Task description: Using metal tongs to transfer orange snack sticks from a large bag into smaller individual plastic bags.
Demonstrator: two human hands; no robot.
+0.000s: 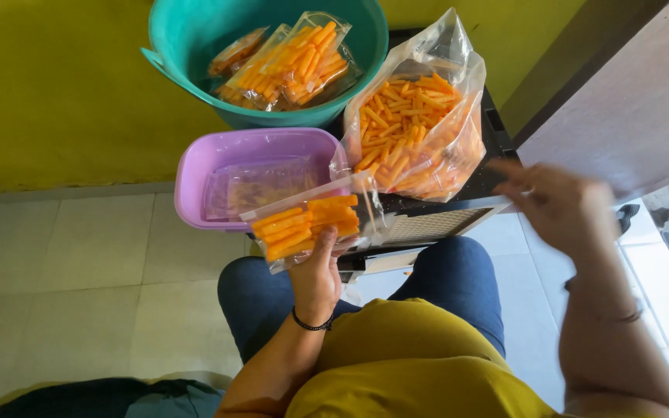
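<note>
Packets: left hand (315, 272) grips a small clear pouch (309, 223) of orange snack sticks, held flat above the lap, just in front of a purple tub (195, 166) containing empty clear bags. Behind, a teal basin (195, 35) holds filled pouches. A large open bag (416, 128) of loose sticks stands right of centre. Right hand (563, 209), blurred, is empty, fingers loosely spread.
</note>
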